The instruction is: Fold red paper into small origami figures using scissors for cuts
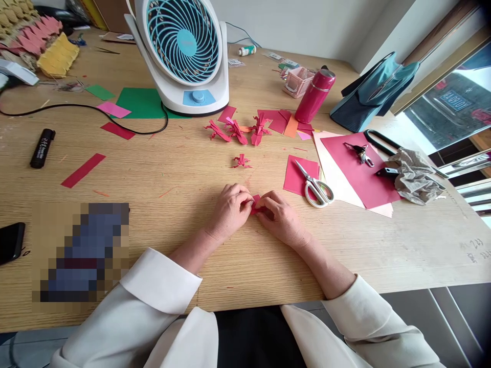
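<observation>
Between my two hands, just above the wooden table [184, 245], is a small folded piece of red paper [256, 200]. My left hand [232, 209] pinches its left side. Fingers of my right hand [282, 217] are closed on its right side, hiding much of it. A little beyond my hands lies a small red folded paper figure [241, 161]. Further back sit several larger red folded figures [238, 131] in a row. Scissors with white handles [320, 191] rest on a stack of red paper squares [292, 175] to the right.
A white fan [187, 46] stands at the back, with its black cord [76, 106] running left. A red flask [315, 96] and a teal bag [370, 97] are back right. Keys [360, 153] lie on red sheets. At left are a black marker [42, 148] and a phone [11, 243].
</observation>
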Available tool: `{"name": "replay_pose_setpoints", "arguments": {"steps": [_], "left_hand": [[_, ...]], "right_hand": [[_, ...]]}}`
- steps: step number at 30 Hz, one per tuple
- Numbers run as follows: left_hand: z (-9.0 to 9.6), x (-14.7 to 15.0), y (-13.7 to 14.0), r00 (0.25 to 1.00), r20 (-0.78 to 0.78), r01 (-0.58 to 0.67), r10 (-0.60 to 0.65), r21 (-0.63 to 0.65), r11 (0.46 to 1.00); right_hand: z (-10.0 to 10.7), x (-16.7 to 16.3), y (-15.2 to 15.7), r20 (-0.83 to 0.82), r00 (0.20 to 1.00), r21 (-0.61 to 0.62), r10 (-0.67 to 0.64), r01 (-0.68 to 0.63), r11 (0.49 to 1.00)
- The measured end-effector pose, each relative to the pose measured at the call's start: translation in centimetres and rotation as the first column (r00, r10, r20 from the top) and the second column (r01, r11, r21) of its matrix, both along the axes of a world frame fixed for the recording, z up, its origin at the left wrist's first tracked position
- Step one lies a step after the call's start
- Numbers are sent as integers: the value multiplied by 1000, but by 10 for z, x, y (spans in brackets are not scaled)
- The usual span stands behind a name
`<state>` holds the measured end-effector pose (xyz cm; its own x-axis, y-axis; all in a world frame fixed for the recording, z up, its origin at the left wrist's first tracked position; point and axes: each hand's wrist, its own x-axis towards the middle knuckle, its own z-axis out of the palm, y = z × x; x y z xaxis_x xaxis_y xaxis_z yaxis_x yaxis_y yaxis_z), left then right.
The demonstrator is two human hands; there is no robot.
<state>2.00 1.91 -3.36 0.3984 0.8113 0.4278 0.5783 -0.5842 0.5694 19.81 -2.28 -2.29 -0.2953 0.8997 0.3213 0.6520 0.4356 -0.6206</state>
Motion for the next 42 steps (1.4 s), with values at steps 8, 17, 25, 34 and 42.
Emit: {"name": "replay_pose_setpoints", "arguments": {"steps": [8, 17, 25, 34, 42], "left_hand": [[1, -7, 4, 984, -41, 172, -173, -16, 985], [13, -12, 5, 956, -122, 260, -265, -59, 964], [21, -19, 6, 924, -162, 323, -346, -153, 934], [19, -18, 3, 896, -288, 331, -339, -80, 940], [17, -15, 1, 897, -260, 363, -357, -25, 931]], "right_hand": [[1, 4, 2, 55, 998, 12, 28, -28, 1000], [10, 5, 1, 96, 994, -56, 54, -48, 997], [12, 7, 1, 132, 988, -80, 78, -68, 994], [8, 9, 0, 188, 980, -37, 70, -65, 997], [9, 13, -1, 224, 973, -30, 52, -46, 998]]}}
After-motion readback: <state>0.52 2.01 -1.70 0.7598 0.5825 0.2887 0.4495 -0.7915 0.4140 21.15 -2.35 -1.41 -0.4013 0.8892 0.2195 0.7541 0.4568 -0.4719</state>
